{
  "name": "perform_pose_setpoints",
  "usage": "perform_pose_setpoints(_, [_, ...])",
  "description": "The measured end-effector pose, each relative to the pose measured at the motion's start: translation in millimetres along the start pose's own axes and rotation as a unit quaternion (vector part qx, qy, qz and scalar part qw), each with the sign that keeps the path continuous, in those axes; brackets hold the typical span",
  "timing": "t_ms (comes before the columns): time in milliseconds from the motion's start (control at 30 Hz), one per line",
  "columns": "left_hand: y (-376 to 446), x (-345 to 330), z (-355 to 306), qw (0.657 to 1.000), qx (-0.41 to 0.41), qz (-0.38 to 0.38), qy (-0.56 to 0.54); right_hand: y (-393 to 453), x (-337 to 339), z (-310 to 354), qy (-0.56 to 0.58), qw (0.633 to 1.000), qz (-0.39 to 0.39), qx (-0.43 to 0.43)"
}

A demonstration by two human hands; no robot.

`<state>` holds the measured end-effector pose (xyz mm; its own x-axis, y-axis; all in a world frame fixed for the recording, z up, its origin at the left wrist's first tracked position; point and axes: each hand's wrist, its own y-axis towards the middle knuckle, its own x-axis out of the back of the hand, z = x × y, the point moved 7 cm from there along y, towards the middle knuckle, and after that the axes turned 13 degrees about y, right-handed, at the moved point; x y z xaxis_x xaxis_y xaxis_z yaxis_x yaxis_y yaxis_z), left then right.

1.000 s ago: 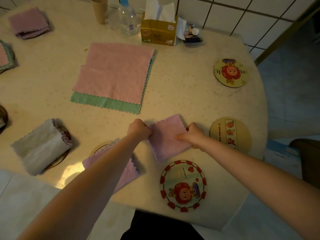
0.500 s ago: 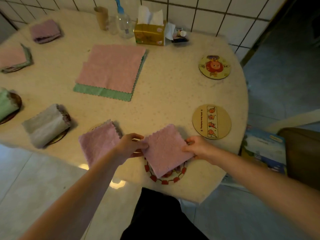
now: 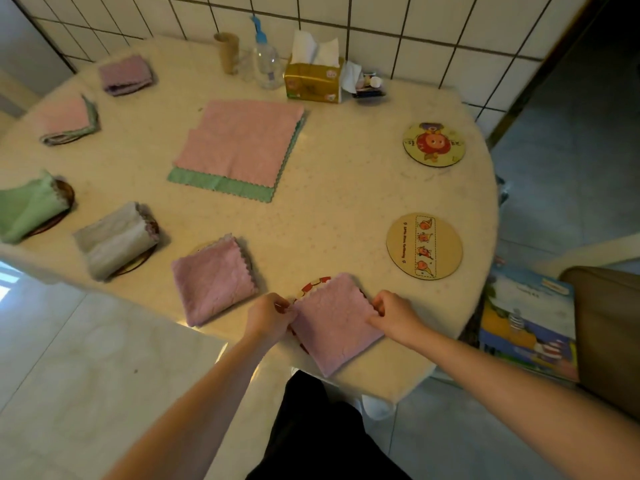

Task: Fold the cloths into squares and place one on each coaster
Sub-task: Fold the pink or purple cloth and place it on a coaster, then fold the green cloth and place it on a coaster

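Folded mauve cloth (image 3: 334,322) covers most of the red-rimmed coaster (image 3: 311,284)
Left hand (image 3: 268,315) and right hand (image 3: 393,315) pinch its side edges with curled fingers; fingertips partly hidden

Home dining nook: tiled wall (image 3: 415,36), table (image 3: 346,209).

Folded pink cloth (image 3: 332,323): soft, nubbly, matt pile; zigzag-cut edge. Flat pink cloth (image 3: 242,140) and green cloth (image 3: 221,185) beneath it: same fuzzy weave, pinked borders. Grey folded cloth (image 3: 114,237): matt, faintly ribbed. Tabletop (image 3: 346,202): pale speckled surface, smooth, low sheen. Round coaster (image 3: 424,245): flat, printed, board-like, matt. Cartoon coaster (image 3: 434,144): printed face, slight gloss. Tissue box (image 3: 313,81): printed card, white paper tissue. Bottle (image 3: 265,64): clear plastic. Wall tiles (image 3: 433,36): glazed. Floor (image 3: 69,358): glossy, reflective.
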<state>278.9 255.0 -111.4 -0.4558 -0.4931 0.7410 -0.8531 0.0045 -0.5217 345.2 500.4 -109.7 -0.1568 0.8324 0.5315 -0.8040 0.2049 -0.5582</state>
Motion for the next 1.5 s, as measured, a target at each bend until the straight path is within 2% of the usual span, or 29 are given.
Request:
perform_pose_setpoints(100, [0,5,-20,0.971,-0.113,-0.035,0.208,7,3,9,-0.096,0.995,0.010,0.020])
perform_pose_setpoints(200, [8,9,-39,0.933,-0.194,-0.040,0.300,18,11,33,-0.144,0.988,-0.021,0.060])
perform_pose_setpoints(333, [44,43,-56,0.929,-0.212,-0.066,0.295,49,23,78,-0.143,0.984,-0.036,0.105])
perform_pose_setpoints(600, [164,136,-61,0.936,-0.185,-0.119,0.275,150,16,193,-0.108,0.977,-0.029,0.180])
perform_pose_setpoints(800, [230,166,-69,0.927,-0.234,-0.140,0.257,213,-19,254,-0.143,0.964,-0.020,0.222])
perform_pose_setpoints(967, [258,163,-76,0.910,-0.293,-0.146,0.255,245,-38,273,-0.185,0.953,-0.057,0.233])
perform_pose_setpoints(1133, [277,145,-67,0.880,-0.326,-0.087,0.335,262,-52,282,-0.261,0.931,-0.045,0.250])
perform_pose_setpoints(1367, [284,150,-65,0.891,-0.332,-0.091,0.296,268,-47,295,-0.307,0.908,-0.051,0.281])
perform_pose_setpoints(1500, [292,165,-74,0.911,-0.292,-0.096,0.274,262,-28,323,-0.245,0.914,-0.093,0.309])
